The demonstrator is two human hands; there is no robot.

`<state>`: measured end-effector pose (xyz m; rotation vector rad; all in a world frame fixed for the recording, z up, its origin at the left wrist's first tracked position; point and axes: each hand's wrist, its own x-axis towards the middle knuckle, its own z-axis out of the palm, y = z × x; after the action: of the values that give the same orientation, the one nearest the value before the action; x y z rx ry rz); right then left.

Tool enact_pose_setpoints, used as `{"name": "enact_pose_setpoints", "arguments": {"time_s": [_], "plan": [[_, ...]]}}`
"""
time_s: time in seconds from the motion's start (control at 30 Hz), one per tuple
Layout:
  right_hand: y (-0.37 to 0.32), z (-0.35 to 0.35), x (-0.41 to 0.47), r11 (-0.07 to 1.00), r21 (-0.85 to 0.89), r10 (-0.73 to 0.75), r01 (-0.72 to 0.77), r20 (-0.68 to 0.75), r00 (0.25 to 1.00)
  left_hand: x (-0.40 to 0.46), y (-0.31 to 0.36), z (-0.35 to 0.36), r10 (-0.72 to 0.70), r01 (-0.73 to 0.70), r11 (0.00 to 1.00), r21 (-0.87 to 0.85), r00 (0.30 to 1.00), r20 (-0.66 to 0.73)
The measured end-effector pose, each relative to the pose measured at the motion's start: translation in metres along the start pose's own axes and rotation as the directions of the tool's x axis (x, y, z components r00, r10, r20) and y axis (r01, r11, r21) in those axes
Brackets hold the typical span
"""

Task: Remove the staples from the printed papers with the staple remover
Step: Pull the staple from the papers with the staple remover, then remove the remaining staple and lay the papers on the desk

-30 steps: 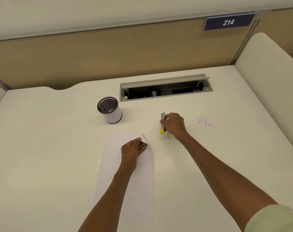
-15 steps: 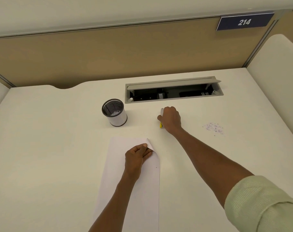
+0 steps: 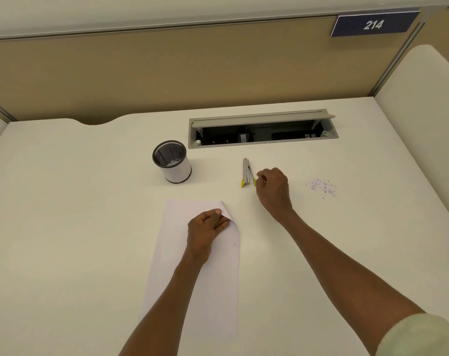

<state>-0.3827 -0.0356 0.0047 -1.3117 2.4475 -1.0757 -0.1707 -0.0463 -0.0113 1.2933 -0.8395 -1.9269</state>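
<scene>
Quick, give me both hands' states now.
Left hand: pinching the papers' folded corner.
Right hand: loosely curled, holding nothing, beside the staple remover.

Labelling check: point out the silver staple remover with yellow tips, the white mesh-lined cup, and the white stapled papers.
silver staple remover with yellow tips (image 3: 247, 172), head view, metal body.
white mesh-lined cup (image 3: 177, 172), head view, outer wall.
white stapled papers (image 3: 205, 291), head view, bare sheet.
</scene>
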Motion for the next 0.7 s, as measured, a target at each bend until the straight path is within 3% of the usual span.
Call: {"name": "enact_pose_setpoints", "arguments": {"time_s": [0.13,0.3,0.53,0.7], "plan": [[0.020,-0.008,-0.045,0.988,0.086,-0.134,0.129,0.054,0.989,0.000,-0.001,0.000,0.006,-0.006,1.000,0.003,1.000,0.007],[0.029,-0.015,-0.085,0.975,0.129,-0.200,0.182,0.144,0.969,-0.001,-0.001,0.001,0.018,-0.018,1.000,0.023,1.000,0.006],[0.034,-0.020,-0.104,0.922,-0.086,-0.334,0.378,0.319,0.887,-0.001,-0.002,0.001,0.020,-0.019,0.999,0.041,1.000,-0.018],[0.027,-0.025,-0.103,0.897,-0.174,-0.323,0.405,0.365,0.873,0.001,-0.003,0.000,0.015,-0.014,0.999,0.032,1.000,-0.023]]}}
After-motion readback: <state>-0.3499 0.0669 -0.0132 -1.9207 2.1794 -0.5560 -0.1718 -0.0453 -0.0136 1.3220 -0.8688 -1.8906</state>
